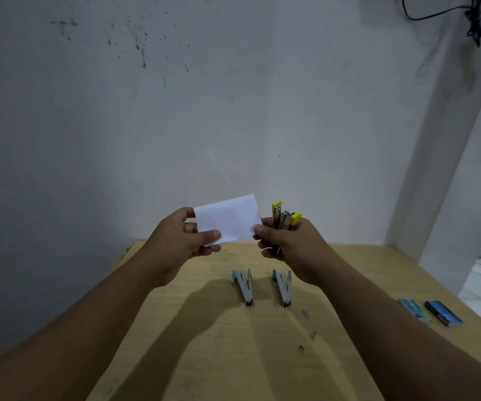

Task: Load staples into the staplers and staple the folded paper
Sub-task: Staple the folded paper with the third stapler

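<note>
A folded white paper [229, 218] is held up above the wooden table [219, 342]. My left hand [184, 241] pinches its left end between thumb and fingers. My right hand [285, 241] grips a yellow-tipped metal stapler [284, 217], jaws pointing up, and its thumb touches the paper's right corner. Two blue-tipped grey staplers lie on the table below my hands, one to the left [245, 286] and one to the right [283, 287], both open in a V.
Two staple boxes lie at the table's right edge, a greenish one [412, 309] and a dark blue one [443, 312]. Small loose staple bits [305, 314] sit right of the staplers. A white wall stands behind the table.
</note>
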